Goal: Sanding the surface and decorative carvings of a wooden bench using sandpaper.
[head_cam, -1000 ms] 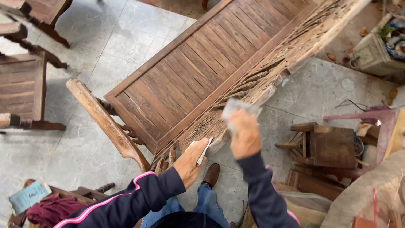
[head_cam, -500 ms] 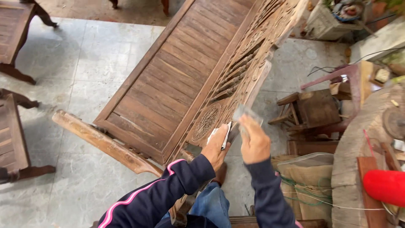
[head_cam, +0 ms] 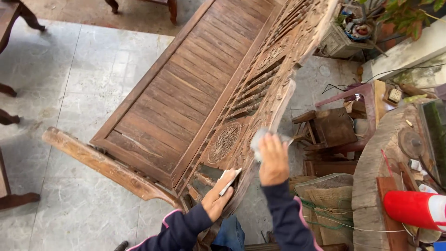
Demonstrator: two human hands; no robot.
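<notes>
My right hand (head_cam: 273,160) clutches a crumpled cloth (head_cam: 260,139) against the carved bench (head_cam: 186,102) backrest's top edge; my left hand (head_cam: 217,197) presses folded sandpaper (head_cam: 230,181) lower. Snagging the fretwork could splinter it.

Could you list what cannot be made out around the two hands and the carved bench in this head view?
- Left hand: the pale flat piece it holds is too small to identify.
- Right hand: it covers most of the grey pad.
- Carved bench: its far end is cut off by the top edge.
- Red cylinder: cut off by the right edge.
</notes>
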